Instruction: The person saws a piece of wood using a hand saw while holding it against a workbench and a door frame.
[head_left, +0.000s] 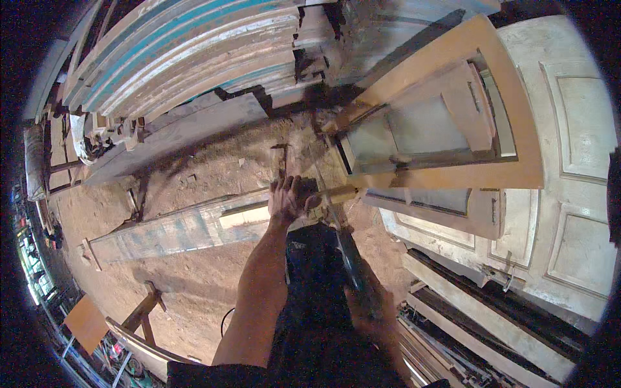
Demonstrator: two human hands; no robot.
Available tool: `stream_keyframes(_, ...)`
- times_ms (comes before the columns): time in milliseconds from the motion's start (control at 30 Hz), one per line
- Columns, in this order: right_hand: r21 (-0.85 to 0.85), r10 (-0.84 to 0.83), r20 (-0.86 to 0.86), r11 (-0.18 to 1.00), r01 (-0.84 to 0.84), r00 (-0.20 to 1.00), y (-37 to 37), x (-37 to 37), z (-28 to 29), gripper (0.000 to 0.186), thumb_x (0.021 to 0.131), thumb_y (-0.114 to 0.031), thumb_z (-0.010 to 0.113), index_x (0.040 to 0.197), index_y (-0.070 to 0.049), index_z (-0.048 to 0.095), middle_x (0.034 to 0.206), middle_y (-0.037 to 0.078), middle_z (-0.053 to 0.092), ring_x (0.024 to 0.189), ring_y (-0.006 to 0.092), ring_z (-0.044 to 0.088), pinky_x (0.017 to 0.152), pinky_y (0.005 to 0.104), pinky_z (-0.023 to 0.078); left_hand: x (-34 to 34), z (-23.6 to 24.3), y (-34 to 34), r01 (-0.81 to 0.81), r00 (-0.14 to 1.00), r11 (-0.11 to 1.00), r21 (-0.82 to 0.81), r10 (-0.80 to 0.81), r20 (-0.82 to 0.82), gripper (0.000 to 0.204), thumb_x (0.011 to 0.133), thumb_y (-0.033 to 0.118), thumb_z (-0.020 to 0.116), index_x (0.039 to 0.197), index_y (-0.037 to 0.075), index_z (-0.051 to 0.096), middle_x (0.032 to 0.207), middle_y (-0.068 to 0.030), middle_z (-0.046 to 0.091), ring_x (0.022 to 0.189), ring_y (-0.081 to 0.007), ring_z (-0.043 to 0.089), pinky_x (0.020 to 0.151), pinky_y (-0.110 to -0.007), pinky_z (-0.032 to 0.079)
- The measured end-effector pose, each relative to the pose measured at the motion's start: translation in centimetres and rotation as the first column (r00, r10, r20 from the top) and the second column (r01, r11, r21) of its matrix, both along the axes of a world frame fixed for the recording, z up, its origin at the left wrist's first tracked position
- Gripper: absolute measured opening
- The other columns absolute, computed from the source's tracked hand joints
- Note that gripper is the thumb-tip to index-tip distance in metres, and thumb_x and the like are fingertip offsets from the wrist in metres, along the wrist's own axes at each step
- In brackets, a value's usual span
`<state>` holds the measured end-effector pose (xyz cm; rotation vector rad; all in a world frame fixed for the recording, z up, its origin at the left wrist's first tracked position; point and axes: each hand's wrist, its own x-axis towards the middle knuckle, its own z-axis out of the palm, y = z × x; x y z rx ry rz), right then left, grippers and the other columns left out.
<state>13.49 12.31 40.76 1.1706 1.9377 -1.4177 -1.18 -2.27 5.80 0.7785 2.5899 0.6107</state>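
Note:
Near the middle, my left hand (290, 199) rests on the work with its fingers stretched out and its thumb apart. A dark patch lies between thumb and fingers; I cannot make out what it is. Beyond the fingertips lies an L-shaped or hammer-like tool (280, 155). Right of the hand, a narrow brown wooden piece (339, 193) sticks out across a long handsaw (350, 255). The saw points away from me, its blade smeared by motion. Closed around its near end is my right hand (372, 297), blurred and in shadow. A pale wood strip (244, 217) lies left of my left wrist.
A weathered plank bench (174, 229) runs to the left. Stacked boards (194, 58) fill the far left. An orange-brown wooden frame (527, 142) leans at the right before a whitish panelled door (582, 129). Long timbers (479, 310) lie at the lower right, on the dirt floor's (187, 278) side.

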Motion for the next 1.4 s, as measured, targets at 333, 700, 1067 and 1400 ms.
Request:
stream_keyframes(333, 0.072, 0.055, -0.429, 0.997, -0.026, 0.902, -0.3, -0.9, -13.0, 0.054, 0.093, -0.006, 0.067, 0.143, 0.003, 0.049, 0.125, 0.021, 0.068, 0.115, 0.0236, 0.067, 0.095, 0.0352, 0.052, 0.1, -1.5, 0.0, 0.004, 1.000, 1.000, 0.024, -0.004, 0.008, 0.079, 0.076, 0.050, 0.074, 0.136, 0.002, 0.055, 0.129, -0.0197, 0.060, 0.127, -0.0389, 0.051, 0.107, -0.053, 0.036)
stream_keyframes(700, 0.076, 0.019, -0.276, 0.997, 0.002, 0.961, 0.2, -1.0, -3.9, 0.049, 0.093, -0.010, 0.069, 0.139, 0.003, 0.055, 0.118, 0.022, 0.071, 0.108, 0.0258, 0.071, 0.093, 0.0373, 0.054, 0.1, 0.3, 0.4, 0.027, 0.992, 0.996, -0.090, -0.015, 0.126, 0.081, 0.077, 0.049, 0.073, 0.141, 0.004, 0.052, 0.138, -0.0198, 0.056, 0.137, -0.0399, 0.044, 0.112, -0.053, 0.033)
stream_keyframes(1067, 0.044, 0.043, -0.182, 0.998, -0.035, 0.982, 0.2, 3.2, 0.5, 0.055, 0.095, -0.014, 0.069, 0.144, 0.001, 0.049, 0.122, 0.023, 0.069, 0.111, 0.0254, 0.069, 0.091, 0.0357, 0.054, 0.1, -0.6, 0.1, 0.011, 1.000, 0.997, -0.070, -0.009, 0.020, 0.082, 0.076, 0.054, 0.071, 0.140, 0.006, 0.054, 0.138, -0.0187, 0.055, 0.133, -0.0383, 0.047, 0.111, -0.052, 0.034)
stream_keyframes(1400, 0.001, -0.045, -0.180, 0.999, 0.046, 0.983, -0.5, -1.9, -4.6, 0.055, 0.095, -0.014, 0.068, 0.145, 0.000, 0.049, 0.117, 0.021, 0.071, 0.099, 0.0272, 0.073, 0.086, 0.0367, 0.055, 0.0, -1.4, -0.6, 0.000, 1.000, 0.997, -0.083, -0.002, -0.025, 0.075, 0.074, 0.050, 0.077, 0.136, 0.013, 0.056, 0.135, -0.0166, 0.057, 0.122, -0.0362, 0.057, 0.105, -0.050, 0.040)
